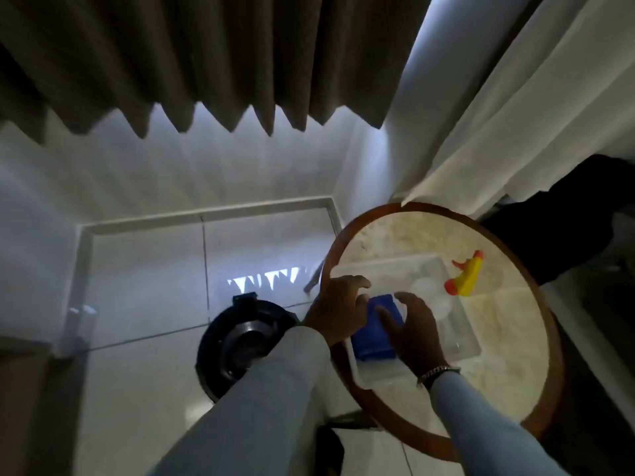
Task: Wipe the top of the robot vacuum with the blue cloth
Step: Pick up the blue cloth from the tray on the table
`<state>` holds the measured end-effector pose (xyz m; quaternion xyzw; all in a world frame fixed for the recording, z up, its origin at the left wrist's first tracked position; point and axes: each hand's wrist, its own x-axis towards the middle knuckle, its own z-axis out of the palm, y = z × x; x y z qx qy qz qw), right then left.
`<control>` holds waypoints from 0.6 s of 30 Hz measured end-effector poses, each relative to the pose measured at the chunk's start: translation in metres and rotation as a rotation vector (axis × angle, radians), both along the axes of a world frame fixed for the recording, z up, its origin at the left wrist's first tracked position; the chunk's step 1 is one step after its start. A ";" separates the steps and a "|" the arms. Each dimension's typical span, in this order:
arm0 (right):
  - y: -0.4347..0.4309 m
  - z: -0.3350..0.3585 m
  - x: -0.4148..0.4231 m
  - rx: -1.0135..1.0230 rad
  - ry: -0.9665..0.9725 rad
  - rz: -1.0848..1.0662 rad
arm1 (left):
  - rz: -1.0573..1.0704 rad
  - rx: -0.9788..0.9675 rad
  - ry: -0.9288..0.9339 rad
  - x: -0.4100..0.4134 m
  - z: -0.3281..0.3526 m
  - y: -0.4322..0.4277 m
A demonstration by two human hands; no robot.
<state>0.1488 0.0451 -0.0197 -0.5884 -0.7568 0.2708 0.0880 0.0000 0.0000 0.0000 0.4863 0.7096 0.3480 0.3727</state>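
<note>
Cloth (374, 329), blue, lies between left hand (338, 309) and right hand (414, 333).

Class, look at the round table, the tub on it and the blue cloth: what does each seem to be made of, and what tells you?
Table: pale mottled top, probably stone or a stone look, in a glossy brown rim, likely wood.
Tub: see-through with soft glints, so likely clear plastic.
Blue cloth: matte, folded flat, appears to be woven fabric; the picture is too blurred to tell the weave.

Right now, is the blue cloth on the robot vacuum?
No, the blue cloth lies in the clear tray on the table, between both hands.
</note>
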 end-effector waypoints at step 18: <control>0.018 -0.111 0.017 -0.002 0.063 -0.283 | -0.221 -0.217 0.111 0.028 -0.104 0.083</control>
